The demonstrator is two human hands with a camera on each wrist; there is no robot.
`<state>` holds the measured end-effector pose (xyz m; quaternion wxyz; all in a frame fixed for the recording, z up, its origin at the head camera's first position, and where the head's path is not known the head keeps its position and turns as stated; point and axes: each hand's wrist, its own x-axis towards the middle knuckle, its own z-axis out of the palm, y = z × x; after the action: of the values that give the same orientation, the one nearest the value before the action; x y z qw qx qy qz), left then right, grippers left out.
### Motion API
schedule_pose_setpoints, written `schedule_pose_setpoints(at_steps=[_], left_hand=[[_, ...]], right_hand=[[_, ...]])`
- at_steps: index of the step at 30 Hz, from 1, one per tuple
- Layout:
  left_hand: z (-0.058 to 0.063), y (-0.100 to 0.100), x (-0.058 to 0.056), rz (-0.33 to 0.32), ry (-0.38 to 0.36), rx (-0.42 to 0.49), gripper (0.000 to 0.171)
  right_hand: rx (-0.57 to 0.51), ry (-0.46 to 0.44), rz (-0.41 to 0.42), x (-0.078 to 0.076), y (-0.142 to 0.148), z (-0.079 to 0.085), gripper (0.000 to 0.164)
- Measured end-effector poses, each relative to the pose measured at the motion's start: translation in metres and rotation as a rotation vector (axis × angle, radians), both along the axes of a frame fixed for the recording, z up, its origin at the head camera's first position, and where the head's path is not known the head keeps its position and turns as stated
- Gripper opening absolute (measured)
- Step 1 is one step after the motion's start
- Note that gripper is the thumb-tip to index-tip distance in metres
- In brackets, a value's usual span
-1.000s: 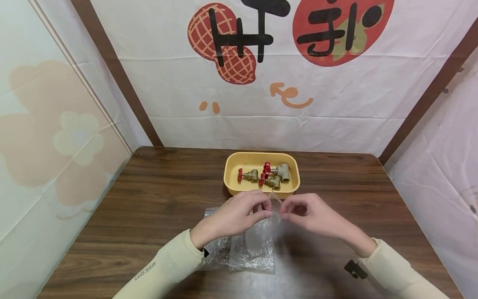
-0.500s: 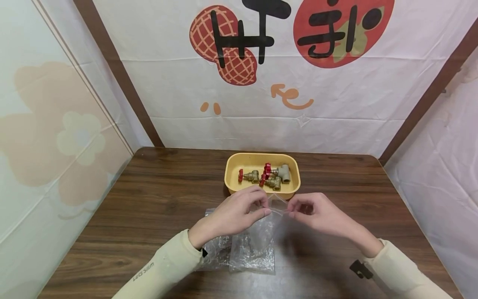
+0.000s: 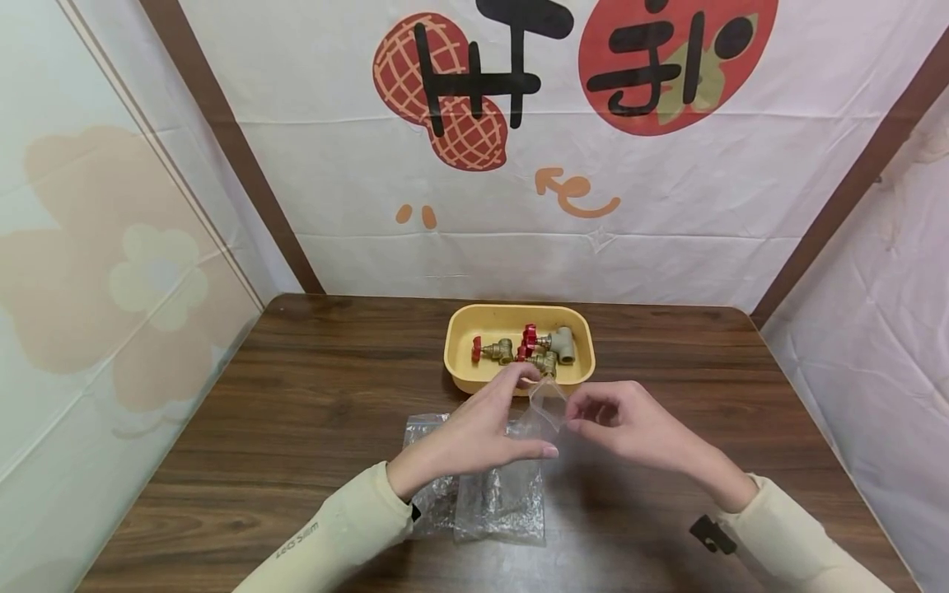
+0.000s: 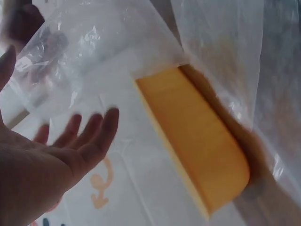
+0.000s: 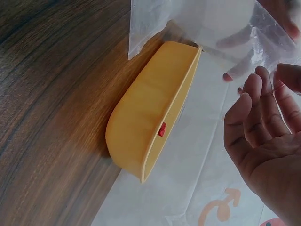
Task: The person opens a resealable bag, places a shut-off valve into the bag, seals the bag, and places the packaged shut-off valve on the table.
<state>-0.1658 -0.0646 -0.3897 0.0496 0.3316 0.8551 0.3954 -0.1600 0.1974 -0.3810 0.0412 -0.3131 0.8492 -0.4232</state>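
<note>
My right hand (image 3: 630,424) pinches the edge of a clear plastic bag (image 3: 547,405) between thumb and fingers. The bag hangs in the air with its mouth parted, just in front of the yellow tray (image 3: 463,375). My left hand (image 3: 474,432) is spread to the left of the bag, thumb and fingers wide apart. In the left wrist view, the fingers of the left hand (image 4: 61,155) are apart from the bag (image 4: 108,42). Inside the tray lie a brass valve with a red handle (image 3: 495,350) on the left and two more valves (image 3: 558,343) on the right.
Two more clear bags lie flat on the wooden table (image 3: 311,412): a clear bag (image 3: 504,515) below the left hand, and a zip bag (image 3: 424,424) partly under the left wrist. A printed white cloth (image 3: 334,189) hangs behind the table.
My left hand has let go of the bag and spread its fingers. Before, both hands pinched its mouth and pulled it wider. The right hand keeps its hold.
</note>
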Motion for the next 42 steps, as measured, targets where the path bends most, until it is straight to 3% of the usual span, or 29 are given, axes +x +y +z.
schedule_pose_setpoints(at_steps=[3, 7, 11, 16, 20, 24, 29, 34, 38, 42], left_hand=[[-0.006, 0.005, 0.0, 0.028, -0.095, 0.043, 0.118], [-0.012, 0.011, 0.001, 0.043, -0.175, 0.062, 0.13], [-0.016, 0.015, 0.002, 0.054, -0.203, 0.041, 0.127], [-0.021, 0.019, 0.001, 0.059, -0.184, 0.074, 0.113], [-0.024, 0.021, -0.002, 0.064, -0.155, 0.108, 0.101], [-0.025, 0.024, -0.002, 0.085, -0.118, 0.072, 0.099], [-0.026, 0.029, 0.001, 0.117, -0.038, 0.017, 0.091], [-0.026, 0.032, 0.001, 0.128, 0.007, 0.019, 0.09], [-0.026, 0.033, 0.0, 0.129, 0.004, 0.036, 0.091], [-0.028, 0.031, 0.0, 0.117, -0.029, 0.061, 0.086]], right_hand=[[-0.001, 0.013, 0.002, 0.001, -0.002, 0.002, 0.011], [-0.005, 0.021, 0.0, 0.001, -0.004, 0.004, 0.015], [-0.006, 0.029, -0.002, 0.001, -0.006, 0.005, 0.017], [-0.006, 0.036, -0.004, 0.001, -0.005, 0.006, 0.018], [-0.05, 0.116, -0.024, 0.0, -0.005, 0.007, 0.028], [-0.062, 0.212, -0.095, 0.002, -0.013, 0.013, 0.019], [0.099, 0.196, -0.206, 0.008, -0.035, 0.027, 0.006], [0.276, 0.172, -0.228, 0.009, -0.051, 0.036, 0.011], [0.303, 0.174, -0.214, 0.007, -0.054, 0.034, 0.015], [0.245, 0.142, -0.18, 0.004, -0.054, 0.03, 0.018]])
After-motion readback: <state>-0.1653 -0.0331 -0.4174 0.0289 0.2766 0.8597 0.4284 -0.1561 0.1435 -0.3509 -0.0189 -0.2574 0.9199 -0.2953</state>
